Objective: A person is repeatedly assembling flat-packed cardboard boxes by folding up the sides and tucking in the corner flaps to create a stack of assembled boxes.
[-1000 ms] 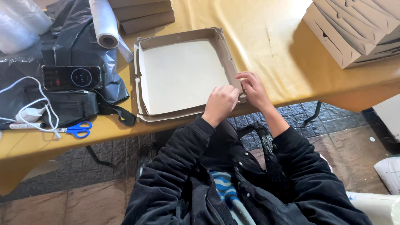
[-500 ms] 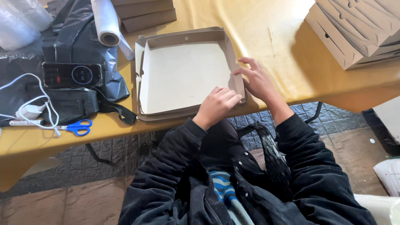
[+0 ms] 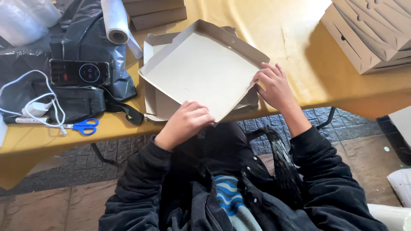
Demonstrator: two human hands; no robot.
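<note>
The shallow grey-brown cardboard box tray [image 3: 205, 72], which lay flat and square at the table's near edge half a second ago, now sits turned and tilted in the centre of the frame, over a second flat cardboard piece [image 3: 156, 102]. The left hand [image 3: 188, 122] pinches its near corner; the right hand [image 3: 274, 83], fingers curled, grips the right corner. The box is therefore lifted and being rotated above the yellow-covered table [image 3: 299, 51]. Blue-handled scissors [image 3: 83, 126] lie at the left.

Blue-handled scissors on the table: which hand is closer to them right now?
Left. The left hand grips the cardboard box at its near edge, closer to the scissors. The right hand holds the box's far-side corner.
</note>
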